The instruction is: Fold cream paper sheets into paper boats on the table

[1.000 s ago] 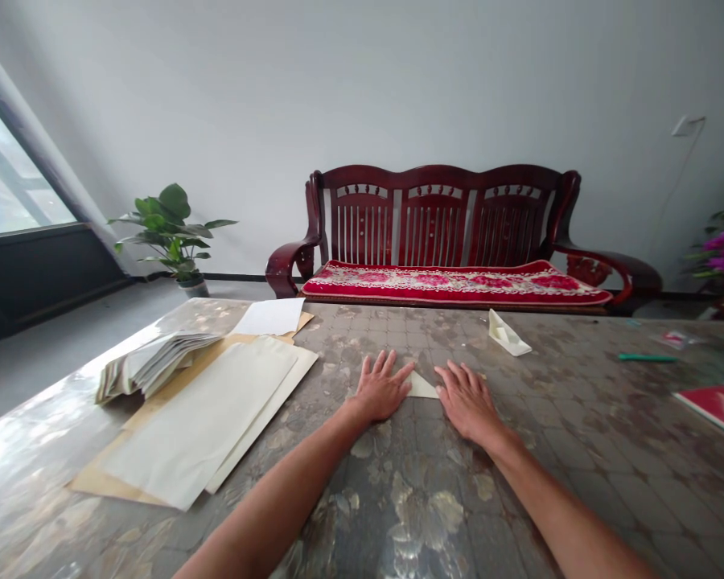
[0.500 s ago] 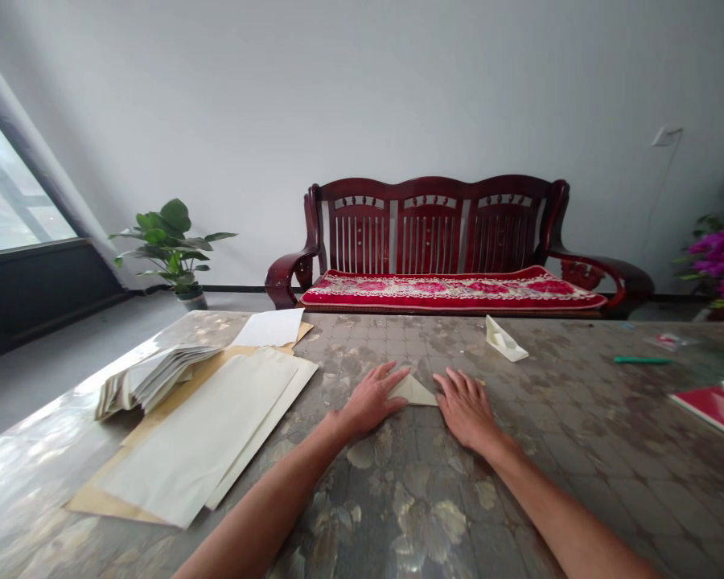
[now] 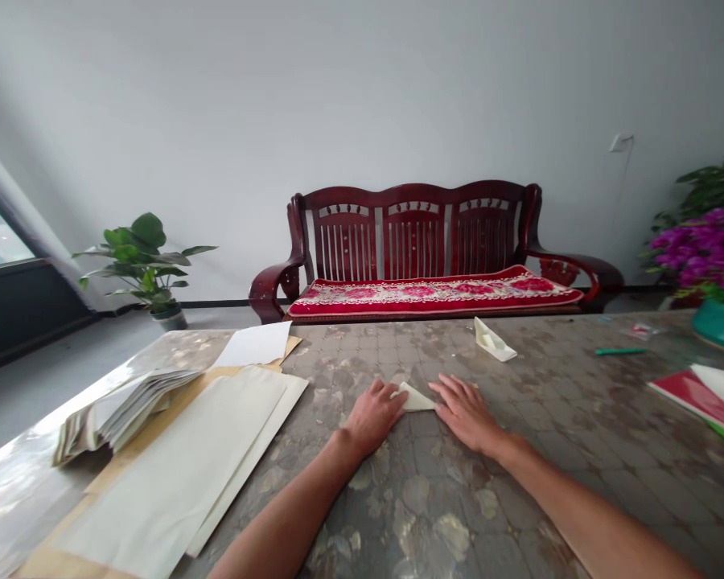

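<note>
A small piece of folded pale paper (image 3: pixel 418 399), roughly triangular, lies on the patterned tabletop (image 3: pixel 422 482) between my hands. Curled fingers of my left hand (image 3: pixel 375 416) close over the paper's left end and hide that part. My right hand (image 3: pixel 467 414) rests palm down with its fingers spread; its thumb side meets the paper's right corner. Farther back, to the right of centre, stands a folded paper boat (image 3: pixel 493 342), touched by neither hand.
On the left lie large pale sheets (image 3: pixel 181 474), a fanned paper stack (image 3: pixel 126 410) and a white sheet (image 3: pixel 253 344). A green pen (image 3: pixel 620 351), a red booklet (image 3: pixel 700 400) and a teal flowerpot (image 3: pixel 721 322) are at the right. Beyond the table stands a wooden bench (image 3: pixel 413 241).
My left hand's fingers have drawn together over the paper's left end. The right hand stays spread at the other corner. The view has turned slightly to the right.
</note>
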A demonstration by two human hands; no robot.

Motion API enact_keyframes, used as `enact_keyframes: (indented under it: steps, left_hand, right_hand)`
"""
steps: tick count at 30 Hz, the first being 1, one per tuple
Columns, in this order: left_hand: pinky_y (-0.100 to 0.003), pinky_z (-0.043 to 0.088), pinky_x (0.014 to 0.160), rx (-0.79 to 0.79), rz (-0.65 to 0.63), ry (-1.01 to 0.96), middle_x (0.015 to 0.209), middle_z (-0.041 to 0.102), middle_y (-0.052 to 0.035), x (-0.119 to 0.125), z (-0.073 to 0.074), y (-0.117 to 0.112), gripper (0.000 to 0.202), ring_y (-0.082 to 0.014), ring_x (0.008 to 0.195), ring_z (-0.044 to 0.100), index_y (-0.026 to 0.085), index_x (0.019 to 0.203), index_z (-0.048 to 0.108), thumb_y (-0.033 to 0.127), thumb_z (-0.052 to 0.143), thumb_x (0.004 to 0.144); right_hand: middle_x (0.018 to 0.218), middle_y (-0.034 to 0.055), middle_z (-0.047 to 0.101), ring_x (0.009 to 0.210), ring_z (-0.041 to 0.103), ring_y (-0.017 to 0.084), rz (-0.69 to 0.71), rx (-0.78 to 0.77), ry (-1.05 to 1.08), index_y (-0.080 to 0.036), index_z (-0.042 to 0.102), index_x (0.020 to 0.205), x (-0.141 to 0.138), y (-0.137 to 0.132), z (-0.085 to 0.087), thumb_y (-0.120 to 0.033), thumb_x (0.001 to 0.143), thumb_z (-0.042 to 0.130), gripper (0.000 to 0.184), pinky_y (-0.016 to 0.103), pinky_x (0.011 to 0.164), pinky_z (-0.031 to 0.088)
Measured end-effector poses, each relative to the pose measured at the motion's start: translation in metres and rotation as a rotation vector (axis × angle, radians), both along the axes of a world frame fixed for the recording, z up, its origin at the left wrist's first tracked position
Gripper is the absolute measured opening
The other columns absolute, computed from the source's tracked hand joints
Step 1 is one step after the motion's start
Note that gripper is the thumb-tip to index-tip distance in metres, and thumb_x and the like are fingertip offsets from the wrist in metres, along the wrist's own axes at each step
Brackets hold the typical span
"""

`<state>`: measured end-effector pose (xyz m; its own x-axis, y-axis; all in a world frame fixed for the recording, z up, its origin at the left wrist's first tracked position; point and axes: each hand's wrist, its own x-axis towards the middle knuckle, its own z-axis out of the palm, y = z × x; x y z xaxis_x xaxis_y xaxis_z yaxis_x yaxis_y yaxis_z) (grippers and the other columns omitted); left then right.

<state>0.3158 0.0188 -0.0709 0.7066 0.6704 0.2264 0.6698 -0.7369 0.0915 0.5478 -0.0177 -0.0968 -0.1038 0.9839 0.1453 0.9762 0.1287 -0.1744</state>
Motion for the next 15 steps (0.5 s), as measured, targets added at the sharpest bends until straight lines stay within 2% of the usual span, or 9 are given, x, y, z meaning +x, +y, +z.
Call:
enact_keyframes:
  steps: [4, 9, 12, 15]
  left_hand:
    - [-0.034, 0.049, 0.086, -0.016, 0.058, 0.047, 0.109, 0.064, -0.0092, 0.005, -0.001, 0.000, 0.021, -0.0238, 0.102, 0.055, 0.022, 0.111, 0.061, 0.023, 0.046, 0.097]
    - [-0.032, 0.048, 0.084, -0.048, 0.166, 0.000, 0.106, 0.064, -0.0088, 0.004, -0.004, 0.001, 0.026, -0.0220, 0.102, 0.057, 0.021, 0.117, 0.056, 0.017, 0.040, 0.098]
    - [-0.028, 0.048, 0.083, -0.078, 0.248, -0.126, 0.104, 0.064, -0.0061, 0.004, -0.004, 0.001, 0.026, -0.0184, 0.099, 0.059, 0.022, 0.111, 0.058, 0.022, 0.035, 0.100]
    - [-0.025, 0.047, 0.077, -0.131, 0.308, -0.192, 0.100, 0.063, -0.0049, 0.008, -0.002, -0.001, 0.028, -0.0160, 0.089, 0.061, 0.022, 0.105, 0.060, 0.025, 0.032, 0.101]
  right_hand:
    - [0.151, 0.0037, 0.043, 0.140, 0.033, 0.024, 0.017, -0.018, 0.026, -0.031, 0.050, 0.138, 0.003, 0.000, 0.002, -0.034, 0.092, 0.044, 0.047, 0.048, 0.114, 0.026]
    - [0.150, 0.0070, 0.044, 0.139, 0.034, 0.027, -0.005, -0.076, 0.091, -0.025, 0.056, 0.133, 0.001, 0.002, 0.013, -0.038, 0.088, 0.050, 0.047, 0.047, 0.113, 0.026]
    - [0.141, 0.0097, 0.053, 0.130, 0.045, 0.026, 0.004, -0.050, 0.205, -0.021, 0.058, 0.130, -0.004, 0.006, 0.020, -0.036, 0.085, 0.053, 0.048, 0.042, 0.109, 0.033]
    - [0.123, 0.0099, 0.064, 0.114, 0.057, 0.023, 0.003, 0.026, 0.342, -0.019, 0.056, 0.130, -0.018, 0.009, 0.026, -0.037, 0.087, 0.050, 0.047, 0.037, 0.100, 0.041]
